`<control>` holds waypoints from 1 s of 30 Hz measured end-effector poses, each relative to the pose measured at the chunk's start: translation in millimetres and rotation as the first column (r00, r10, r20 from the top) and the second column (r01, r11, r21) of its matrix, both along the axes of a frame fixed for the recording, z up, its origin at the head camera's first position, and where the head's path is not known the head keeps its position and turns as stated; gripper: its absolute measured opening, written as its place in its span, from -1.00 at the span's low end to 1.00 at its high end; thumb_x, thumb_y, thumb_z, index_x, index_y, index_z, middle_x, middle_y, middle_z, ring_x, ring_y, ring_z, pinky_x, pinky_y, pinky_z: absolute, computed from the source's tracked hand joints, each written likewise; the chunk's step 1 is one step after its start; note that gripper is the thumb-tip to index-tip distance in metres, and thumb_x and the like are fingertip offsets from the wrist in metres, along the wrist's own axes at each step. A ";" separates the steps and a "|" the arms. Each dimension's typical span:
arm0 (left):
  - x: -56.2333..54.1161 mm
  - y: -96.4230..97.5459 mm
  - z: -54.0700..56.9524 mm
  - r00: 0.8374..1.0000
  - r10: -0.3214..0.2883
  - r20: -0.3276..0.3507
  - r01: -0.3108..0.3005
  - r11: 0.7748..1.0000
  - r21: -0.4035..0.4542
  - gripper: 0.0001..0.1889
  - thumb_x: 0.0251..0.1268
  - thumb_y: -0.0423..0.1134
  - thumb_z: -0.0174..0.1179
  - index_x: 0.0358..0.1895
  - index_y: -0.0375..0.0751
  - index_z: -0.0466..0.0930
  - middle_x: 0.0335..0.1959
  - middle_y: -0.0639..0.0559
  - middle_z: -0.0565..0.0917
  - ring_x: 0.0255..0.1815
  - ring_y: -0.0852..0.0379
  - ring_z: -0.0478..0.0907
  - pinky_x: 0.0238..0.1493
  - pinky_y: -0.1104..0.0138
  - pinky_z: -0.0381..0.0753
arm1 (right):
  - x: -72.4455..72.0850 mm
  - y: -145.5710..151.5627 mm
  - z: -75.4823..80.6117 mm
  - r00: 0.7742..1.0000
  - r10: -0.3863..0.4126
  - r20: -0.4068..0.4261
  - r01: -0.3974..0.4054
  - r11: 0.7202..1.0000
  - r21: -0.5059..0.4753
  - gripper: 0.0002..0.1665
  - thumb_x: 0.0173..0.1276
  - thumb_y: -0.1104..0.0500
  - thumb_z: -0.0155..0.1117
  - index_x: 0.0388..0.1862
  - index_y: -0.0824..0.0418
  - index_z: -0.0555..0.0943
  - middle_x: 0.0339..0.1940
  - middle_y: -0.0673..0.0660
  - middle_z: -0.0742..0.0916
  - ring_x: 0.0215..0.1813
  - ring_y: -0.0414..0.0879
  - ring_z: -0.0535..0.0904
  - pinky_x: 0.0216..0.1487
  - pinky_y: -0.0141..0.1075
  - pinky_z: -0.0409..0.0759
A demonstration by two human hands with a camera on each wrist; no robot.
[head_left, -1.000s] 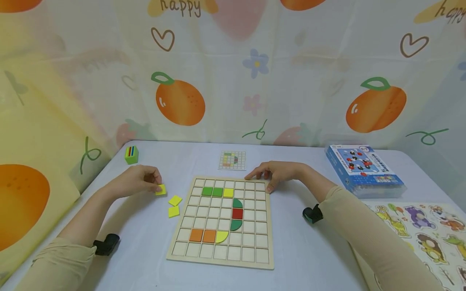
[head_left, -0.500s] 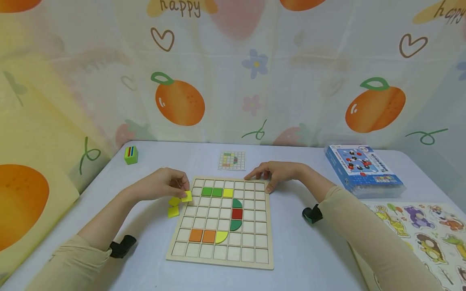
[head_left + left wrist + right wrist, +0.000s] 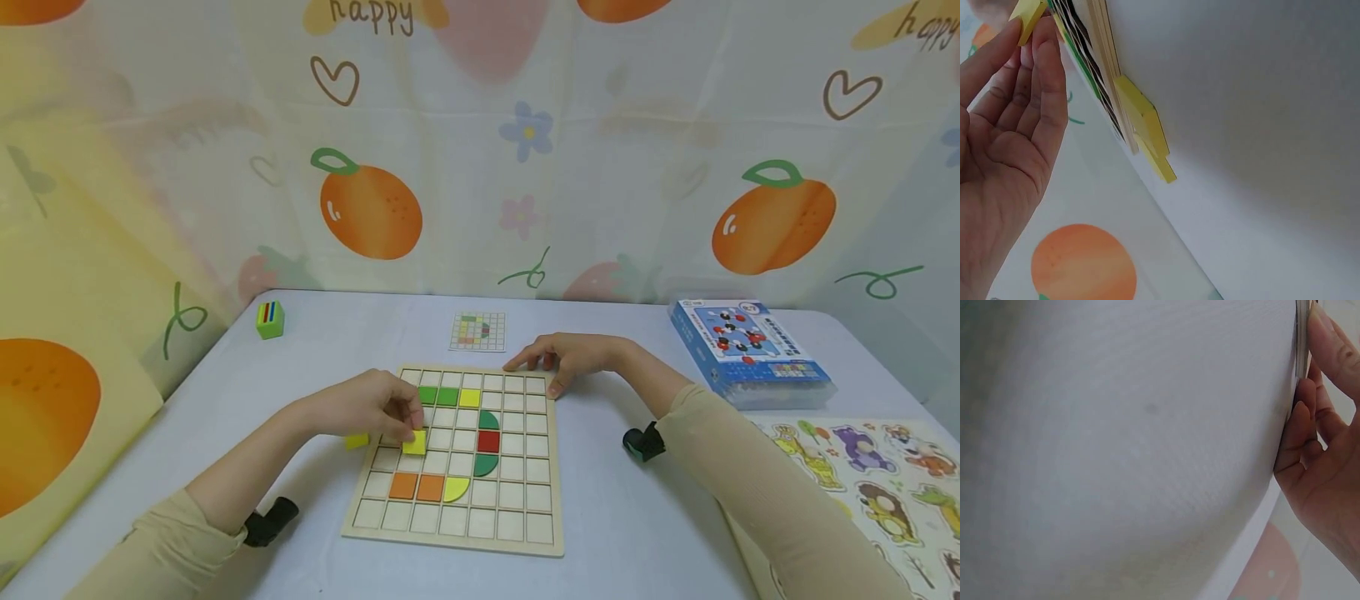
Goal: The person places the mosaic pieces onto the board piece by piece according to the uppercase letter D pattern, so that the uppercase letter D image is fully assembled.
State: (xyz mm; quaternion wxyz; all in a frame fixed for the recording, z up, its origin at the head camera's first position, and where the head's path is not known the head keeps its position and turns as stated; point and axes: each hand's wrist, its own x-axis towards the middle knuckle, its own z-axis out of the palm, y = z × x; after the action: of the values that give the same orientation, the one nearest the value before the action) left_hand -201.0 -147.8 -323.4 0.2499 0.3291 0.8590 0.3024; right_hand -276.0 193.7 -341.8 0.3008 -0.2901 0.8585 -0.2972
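Observation:
My left hand (image 3: 367, 404) pinches a yellow square tile (image 3: 415, 442) between thumb and fingertips, over the left part of a wooden grid board (image 3: 512, 527). In the left wrist view the pinched tile shows at top left. My right hand (image 3: 573, 357) grips the board's far right corner, thumb at the side edge and fingers along the back edge. On the board lie green squares (image 3: 448, 396), a yellow square (image 3: 470, 397), a red square (image 3: 488, 442) between dark green quarter-round pieces (image 3: 487, 464), orange squares (image 3: 430, 487) and a yellow quarter-round (image 3: 455, 489).
Two loose yellow tiles (image 3: 1141, 115) lie left of the board, partly hidden by the left hand in the head view. Behind the board is a pattern card (image 3: 477, 331). A green block (image 3: 271, 320) stands back left; a blue box (image 3: 750, 346) and sticker sheet (image 3: 862, 475) are right.
My left hand has carried the yellow tile rightward and nearer to me, from the table left of the board to over its left columns. My right hand has stayed at the corner.

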 end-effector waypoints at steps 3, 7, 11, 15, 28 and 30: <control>3.7 3.8 0.4 1.000 -0.003 -0.003 0.003 1.000 -0.019 -0.95 0.19 -0.34 0.35 -0.33 -0.16 0.67 -0.44 0.10 0.70 -0.41 0.24 0.56 -0.27 0.45 0.57 | 0.2 0.3 0.5 1.000 0.007 -0.008 -0.007 1.000 0.003 -0.15 0.04 0.26 0.51 0.37 -0.04 0.50 0.16 0.16 0.53 0.05 0.01 0.34 0.03 -0.25 0.37; 7.1 6.0 1.9 1.000 0.008 -0.024 -0.009 0.999 -0.051 -0.94 0.15 -0.37 0.37 -0.36 -0.16 0.67 -0.47 0.12 0.68 -0.42 0.26 0.53 -0.30 0.46 0.55 | 0.3 0.5 1.0 1.000 0.009 -0.011 -0.009 1.000 0.005 -0.15 0.05 0.26 0.51 0.37 -0.05 0.50 0.16 0.16 0.53 0.05 0.00 0.35 0.03 -0.26 0.37; 9.0 6.0 2.8 1.000 0.009 -0.029 -0.011 0.998 -0.056 -0.94 0.13 -0.41 0.37 -0.38 -0.20 0.67 -0.49 0.10 0.68 -0.44 0.25 0.51 -0.33 0.46 0.54 | 0.0 0.7 0.3 1.000 -0.003 -0.007 0.003 1.000 0.007 -0.16 0.04 0.27 0.51 0.36 -0.07 0.51 0.17 0.14 0.53 0.06 0.00 0.35 0.05 -0.25 0.38; 9.5 5.0 1.0 1.000 -0.010 -0.013 0.010 0.999 -0.051 -0.94 0.12 -0.44 0.36 -0.37 -0.25 0.68 -0.47 0.09 0.70 -0.44 0.27 0.53 -0.32 0.47 0.55 | 0.5 0.3 0.4 1.000 -0.001 -0.003 0.001 1.000 0.001 -0.16 0.04 0.27 0.50 0.36 -0.07 0.51 0.18 0.14 0.53 0.06 0.00 0.35 0.04 -0.25 0.38; 10.1 5.5 -1.5 0.999 -0.027 -0.024 0.026 0.999 -0.048 -0.87 0.10 -0.45 0.38 -0.44 -0.14 0.66 -0.46 0.12 0.69 -0.45 0.30 0.50 -0.33 0.48 0.55 | 1.2 0.4 0.7 1.000 0.005 0.005 -0.005 1.000 -0.016 -0.16 0.04 0.27 0.52 0.37 -0.05 0.51 0.19 0.15 0.53 0.05 0.00 0.35 0.03 -0.24 0.38; 9.9 5.6 -1.7 0.999 -0.033 -0.033 0.032 0.998 -0.046 -0.87 0.08 -0.45 0.39 -0.45 -0.15 0.66 -0.47 0.12 0.69 -0.45 0.31 0.50 -0.33 0.49 0.55 | 1.5 0.3 1.3 1.000 0.005 0.004 -0.005 1.000 -0.017 -0.16 0.04 0.27 0.51 0.37 -0.05 0.51 0.18 0.15 0.53 0.04 0.01 0.35 0.02 -0.25 0.38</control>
State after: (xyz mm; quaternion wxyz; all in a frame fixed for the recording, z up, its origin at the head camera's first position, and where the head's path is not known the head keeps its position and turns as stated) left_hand -191.1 -142.2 -325.1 0.2479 0.3422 0.8642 0.2732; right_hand -274.5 194.1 -340.4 0.3010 -0.2942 0.8546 -0.3041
